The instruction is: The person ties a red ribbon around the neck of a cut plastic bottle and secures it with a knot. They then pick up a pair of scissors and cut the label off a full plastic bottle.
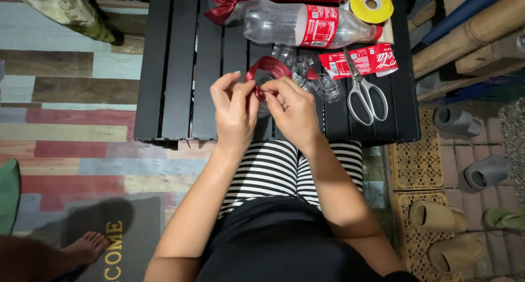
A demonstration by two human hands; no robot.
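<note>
At the far left a grey doormat (109,238) with yellow lettering lies on a floor (71,134) of painted planks in faded red, blue and brown, and a bare foot (87,248) of someone else rests at the mat's edge. Ahead stands a low black slatted table (175,68).

The left hand (234,109) and right hand (292,111) meet over the table's near edge, both pinching a dark red ribbon (268,68). The ribbon arches up in a glossy loop above the fingers; the pinch point sits between thumbs and forefingers, though the exact fold there is hard to make out. Just behind the loop lie cut pieces of clear ribbed plastic (314,77).

Farther back a clear plastic bottle (306,25) lies on its side, apparently empty, with a red wrap label round its middle and its red cap pointing right. Behind it, at the table's far edge, is a tied bow (224,6) of the same red ribbon. A peeled red label strip (361,60) lies flat to the right, touching white-handled scissors (363,93) whose blades are closed. A yellow tape roll (372,4) sits at the back right corner.

Right of the table, grey and tan rubber slippers (456,120) stand on brick paving and perforated mats.
</note>
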